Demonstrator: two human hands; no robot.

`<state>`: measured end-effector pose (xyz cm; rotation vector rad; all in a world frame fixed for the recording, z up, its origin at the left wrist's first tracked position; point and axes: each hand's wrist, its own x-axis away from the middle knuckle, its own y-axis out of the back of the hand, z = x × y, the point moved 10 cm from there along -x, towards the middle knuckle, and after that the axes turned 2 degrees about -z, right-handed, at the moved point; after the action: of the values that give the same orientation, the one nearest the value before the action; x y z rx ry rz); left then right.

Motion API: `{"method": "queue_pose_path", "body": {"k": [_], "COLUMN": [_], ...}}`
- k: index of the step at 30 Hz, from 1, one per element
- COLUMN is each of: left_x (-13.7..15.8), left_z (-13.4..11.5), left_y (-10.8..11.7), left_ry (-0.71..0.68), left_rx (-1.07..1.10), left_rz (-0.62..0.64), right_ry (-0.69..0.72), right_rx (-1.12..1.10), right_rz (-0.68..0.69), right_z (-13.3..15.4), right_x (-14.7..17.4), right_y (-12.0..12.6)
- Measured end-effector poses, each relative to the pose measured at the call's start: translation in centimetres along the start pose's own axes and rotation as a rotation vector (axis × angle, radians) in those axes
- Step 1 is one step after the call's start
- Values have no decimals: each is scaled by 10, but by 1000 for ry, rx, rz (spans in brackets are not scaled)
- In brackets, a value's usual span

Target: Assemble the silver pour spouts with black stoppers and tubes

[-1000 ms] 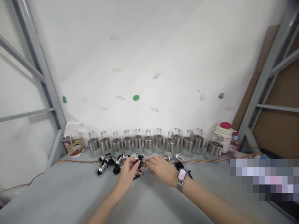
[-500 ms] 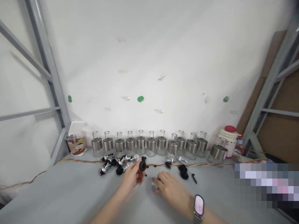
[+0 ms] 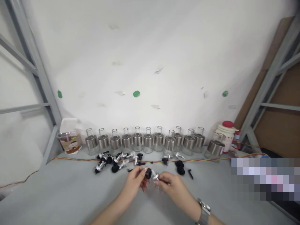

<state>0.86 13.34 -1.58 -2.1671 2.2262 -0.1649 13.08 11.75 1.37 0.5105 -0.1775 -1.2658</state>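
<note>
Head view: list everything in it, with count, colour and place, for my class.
Wall: one, white, back
Table: one, grey, foreground
Frame: count unclear, grey, both sides
Brown board: count unclear, far right
Green patches: three, on the wall
Bottles: twelve, clear with silver bands, along the wall
Cup: one, brown-sleeved, left of bottles
Jar: one, cream-red, behind the rightmost bottle
Loose parts: many, silver and black, on table
Wire: one twisted run, red-yellow, across the table
Pixelated patch: one, multicoloured, lower right
Black part: one, lower centre
Silver part: one, lower centre
Watch: one, grey, right wrist
Left hand: one, bare, holding black part
Right hand: one, bare, holding silver part
</note>
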Motion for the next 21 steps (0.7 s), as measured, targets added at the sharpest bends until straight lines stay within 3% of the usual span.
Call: {"method": "queue_pose_path", "body": {"k": [5, 10, 15, 21], "left_x": [4, 9, 20, 39], "left_z": [-7, -14, -25, -48], "left_y": [0, -3, -11, -16], "left_ry": [-38, -75, -178, -431], "left_rx": [-57, -140, -323, -755], "left_rz": [8, 26, 80, 80], "right_ry": [240, 295, 186, -43], "right_rx": [276, 319, 156, -331], "right_rz": [-43, -19, 9, 66], "right_z": [33, 44, 30, -2], "right_x": [11, 22, 22, 5], "right_y": [5, 0, -7, -17]}}
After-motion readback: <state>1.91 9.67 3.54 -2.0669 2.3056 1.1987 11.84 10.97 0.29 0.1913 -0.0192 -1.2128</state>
